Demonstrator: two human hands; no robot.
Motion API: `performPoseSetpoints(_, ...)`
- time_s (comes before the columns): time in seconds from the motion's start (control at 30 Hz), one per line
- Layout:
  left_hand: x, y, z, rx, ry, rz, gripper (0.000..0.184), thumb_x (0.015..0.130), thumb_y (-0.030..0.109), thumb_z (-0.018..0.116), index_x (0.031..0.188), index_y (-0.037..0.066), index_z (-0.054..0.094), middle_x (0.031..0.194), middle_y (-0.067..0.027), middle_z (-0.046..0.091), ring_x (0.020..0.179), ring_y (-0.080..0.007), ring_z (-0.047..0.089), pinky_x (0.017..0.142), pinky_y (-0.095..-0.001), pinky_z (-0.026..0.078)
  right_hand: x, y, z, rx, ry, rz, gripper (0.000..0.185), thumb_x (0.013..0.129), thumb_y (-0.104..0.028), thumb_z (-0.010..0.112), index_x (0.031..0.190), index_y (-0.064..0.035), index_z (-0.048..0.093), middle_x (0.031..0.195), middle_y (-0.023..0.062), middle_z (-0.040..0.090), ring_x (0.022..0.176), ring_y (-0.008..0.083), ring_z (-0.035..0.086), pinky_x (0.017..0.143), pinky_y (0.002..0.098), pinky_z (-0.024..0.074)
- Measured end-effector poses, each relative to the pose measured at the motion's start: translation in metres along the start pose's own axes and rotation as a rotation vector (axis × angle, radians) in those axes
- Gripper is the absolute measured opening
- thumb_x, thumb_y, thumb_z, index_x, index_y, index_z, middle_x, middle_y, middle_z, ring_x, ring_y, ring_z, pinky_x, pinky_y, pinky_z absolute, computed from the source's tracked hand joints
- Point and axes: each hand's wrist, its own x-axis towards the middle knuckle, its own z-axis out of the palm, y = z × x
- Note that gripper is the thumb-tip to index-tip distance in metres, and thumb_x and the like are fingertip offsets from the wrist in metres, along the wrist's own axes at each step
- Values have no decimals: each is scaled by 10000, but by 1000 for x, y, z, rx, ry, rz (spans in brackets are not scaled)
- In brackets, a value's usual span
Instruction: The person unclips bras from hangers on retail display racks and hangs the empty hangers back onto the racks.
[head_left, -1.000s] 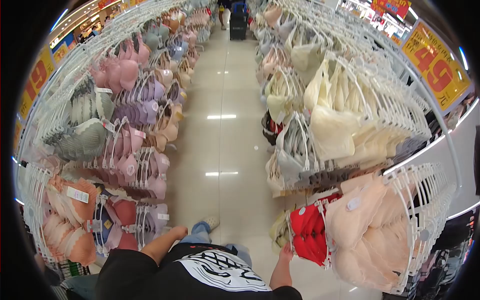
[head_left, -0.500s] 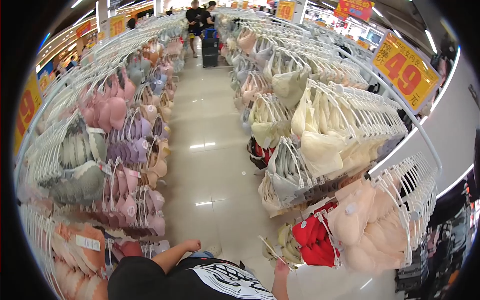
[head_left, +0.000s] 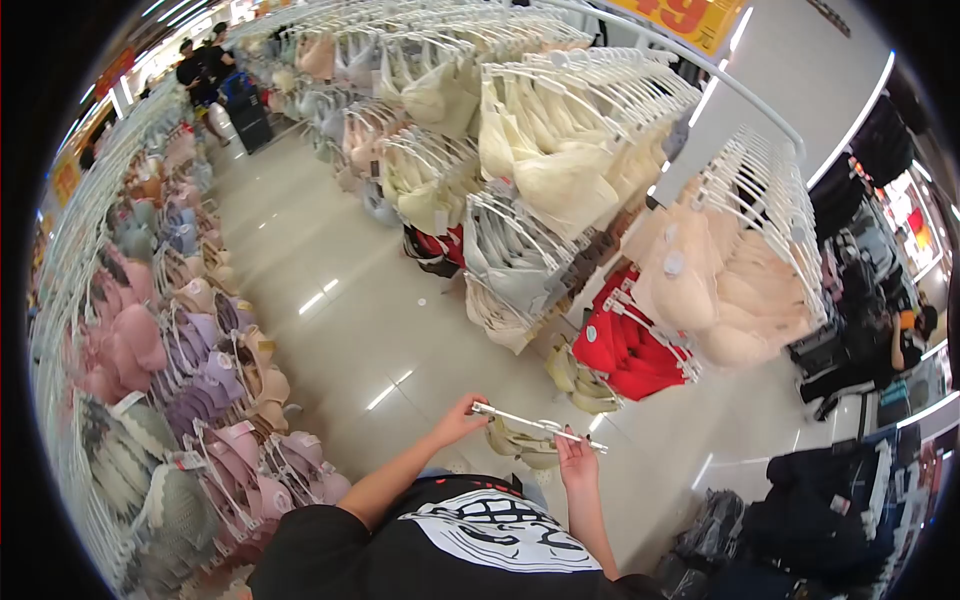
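A white hanger (head_left: 525, 418) with an olive-green bra (head_left: 522, 445) hanging below it is held out in front of my body. My left hand (head_left: 460, 418) is closed on the hanger's left end. Near the right part of the same hanger is my right hand (head_left: 577, 460), its fingers closed against the bar. Just beyond the hands, more olive-green bras (head_left: 580, 380) hang beside a row of red bras (head_left: 630, 345). Peach bras (head_left: 715, 280) on white hangers are to the right of the red ones.
Racks of pink and purple bras (head_left: 205, 370) line the left. Cream bras (head_left: 560, 150) hang ahead. Two people (head_left: 205, 70) stand beside a dark cart (head_left: 246, 112) at the back left. Another person (head_left: 900, 345) is at the far right. Dark clothes (head_left: 810, 510) lie lower right.
The view has turned to the right. My right hand has brought the hanger with the olive-green bra away from the rack, and my left hand has come over and taken hold of its left end.
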Motion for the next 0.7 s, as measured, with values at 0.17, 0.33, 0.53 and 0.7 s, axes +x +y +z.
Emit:
performPoseSetpoints(0.17,-3,5,-15,-232,-78,-233,224,784,62,570,1008,46,562,934,-42,580,992,-164,498,892,-331,387,-32,7,2,102,12,-38,194,918,-157,369,926,25,439,1121,234,479,1068,362,472,945,484,398)
performPoseSetpoints(0.33,8,24,-12,-155,-19,79,299,800,65,529,1098,52,557,1038,-40,577,952,-133,508,872,-278,376,-39,0,7,136,28,-82,236,920,-141,361,995,62,456,1105,222,496,1065,353,479,942,442,413)
performPoseSetpoints(0.53,2,118,-5,-322,-86,246,146,800,51,503,916,5,577,799,-29,612,755,-119,499,720,-256,390,-48,-11,26,109,-61,-4,259,907,-158,403,1033,57,473,1038,186,557,1006,298,537,894,367,456)
performPoseSetpoints(0.7,-13,176,-5,70,48,605,78,760,56,568,816,8,593,691,-38,588,698,-118,490,651,-237,392,-102,1,74,-574,-129,-147,234,883,-117,424,1048,32,496,1043,176,553,944,274,565,778,306,479)
